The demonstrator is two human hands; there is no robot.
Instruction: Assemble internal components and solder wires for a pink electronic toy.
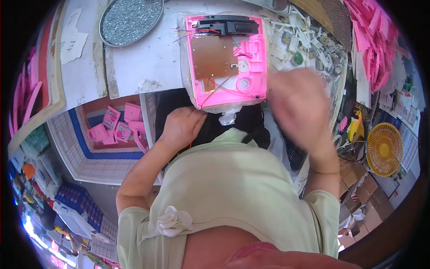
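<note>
A pink plastic housing (251,58) lies open side up on the white table's front edge, on a clear plastic bag. It carries a brown circuit board (214,57), a black part (228,26) at its far end and thin red wires. My left hand (181,127) rests at the housing's near left corner, fingers curled at the bag's edge; what it grips is not visible. My right hand (298,101) is blurred, raised just right of the housing, fingers loosely spread, holding nothing I can see.
A round metal tray of small screws (131,19) sits at the far left of the table (152,58). A pile of white plastic parts (300,40) lies right of the housing. Pink parts fill a woven bag (118,127) on the floor left. A yellow fan (384,149) stands right.
</note>
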